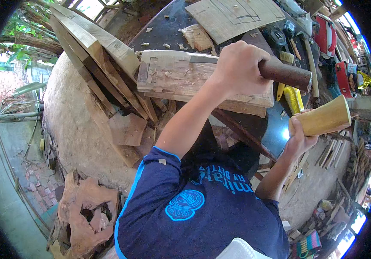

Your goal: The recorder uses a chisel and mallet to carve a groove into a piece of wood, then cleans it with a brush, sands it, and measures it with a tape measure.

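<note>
At the edge of the dark table (172, 26), a wooden block (172, 77) is overlain by a chisel (286, 76), its handle clamped palm-down in the left hand's (242, 64) fingers. A wooden mallet (323, 118) is gripped by the right hand (301, 140), nearer the body, apart from the chisel. Chiselling is apparently in hand; a mallet blow is probably called for.

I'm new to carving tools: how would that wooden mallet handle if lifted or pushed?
The wooden mallet looks thick and solid, so it is likely stiff. It widens away from the right hand, so it may feel end-heavy. Its rounded side suggests it could roll if laid down.
</note>
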`<state>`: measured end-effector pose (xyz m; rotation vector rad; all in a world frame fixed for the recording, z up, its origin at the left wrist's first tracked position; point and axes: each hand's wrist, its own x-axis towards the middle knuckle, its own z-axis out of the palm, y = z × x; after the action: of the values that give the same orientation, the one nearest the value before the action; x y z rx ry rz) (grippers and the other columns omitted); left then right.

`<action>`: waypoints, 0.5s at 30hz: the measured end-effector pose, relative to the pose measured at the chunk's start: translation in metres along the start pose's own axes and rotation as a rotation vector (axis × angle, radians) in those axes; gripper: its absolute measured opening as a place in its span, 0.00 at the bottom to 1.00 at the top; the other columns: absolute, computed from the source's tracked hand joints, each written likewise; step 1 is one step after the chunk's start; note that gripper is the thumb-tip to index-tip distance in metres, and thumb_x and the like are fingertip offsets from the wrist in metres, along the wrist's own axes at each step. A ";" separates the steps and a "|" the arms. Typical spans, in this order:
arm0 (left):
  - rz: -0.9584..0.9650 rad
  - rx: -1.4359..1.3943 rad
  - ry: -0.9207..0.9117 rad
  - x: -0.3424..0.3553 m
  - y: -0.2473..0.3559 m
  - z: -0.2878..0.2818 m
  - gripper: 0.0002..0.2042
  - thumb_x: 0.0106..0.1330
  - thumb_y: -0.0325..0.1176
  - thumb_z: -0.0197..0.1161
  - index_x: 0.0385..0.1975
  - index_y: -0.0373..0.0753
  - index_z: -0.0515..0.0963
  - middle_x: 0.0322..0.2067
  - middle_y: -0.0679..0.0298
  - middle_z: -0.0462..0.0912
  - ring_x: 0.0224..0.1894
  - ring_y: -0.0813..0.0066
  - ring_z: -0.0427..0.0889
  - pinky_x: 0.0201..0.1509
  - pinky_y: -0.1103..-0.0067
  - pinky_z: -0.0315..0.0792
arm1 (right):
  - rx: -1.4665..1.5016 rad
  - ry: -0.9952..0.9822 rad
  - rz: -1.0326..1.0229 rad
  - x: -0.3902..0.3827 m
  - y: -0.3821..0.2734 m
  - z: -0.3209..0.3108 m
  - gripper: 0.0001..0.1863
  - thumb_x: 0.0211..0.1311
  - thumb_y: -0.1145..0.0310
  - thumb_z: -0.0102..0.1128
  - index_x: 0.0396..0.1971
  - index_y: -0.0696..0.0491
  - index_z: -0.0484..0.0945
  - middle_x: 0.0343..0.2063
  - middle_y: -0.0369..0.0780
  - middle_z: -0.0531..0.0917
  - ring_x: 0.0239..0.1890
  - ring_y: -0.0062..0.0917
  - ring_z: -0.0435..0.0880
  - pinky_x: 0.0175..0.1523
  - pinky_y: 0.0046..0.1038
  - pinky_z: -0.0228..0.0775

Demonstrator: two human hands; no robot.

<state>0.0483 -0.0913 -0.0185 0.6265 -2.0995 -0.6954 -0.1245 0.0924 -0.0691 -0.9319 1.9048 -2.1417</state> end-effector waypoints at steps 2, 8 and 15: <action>0.000 -0.043 0.029 0.000 -0.001 0.000 0.08 0.40 0.36 0.68 0.18 0.41 0.79 0.16 0.55 0.76 0.24 0.51 0.78 0.29 0.68 0.73 | -0.019 -0.040 -0.011 -0.002 -0.002 -0.001 0.25 0.41 0.84 0.67 0.45 0.60 0.74 0.39 0.41 0.80 0.39 0.25 0.80 0.48 0.27 0.74; 0.020 -0.067 0.047 0.002 -0.006 -0.006 0.09 0.41 0.35 0.68 0.18 0.39 0.78 0.16 0.54 0.75 0.22 0.52 0.77 0.27 0.70 0.72 | -0.208 -0.117 -0.184 0.024 -0.016 -0.013 0.24 0.44 0.83 0.68 0.46 0.59 0.74 0.41 0.42 0.81 0.42 0.25 0.81 0.50 0.27 0.74; -0.012 -0.159 0.057 0.004 -0.005 -0.007 0.09 0.41 0.35 0.68 0.18 0.38 0.78 0.15 0.54 0.74 0.21 0.52 0.77 0.26 0.71 0.71 | 0.017 -0.014 -0.471 0.099 -0.077 -0.045 0.23 0.49 0.83 0.67 0.47 0.59 0.75 0.42 0.43 0.81 0.42 0.29 0.81 0.52 0.30 0.75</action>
<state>0.0527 -0.0991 -0.0166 0.5640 -1.9669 -0.8318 -0.2040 0.0992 0.0374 -1.5126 1.7915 -2.3715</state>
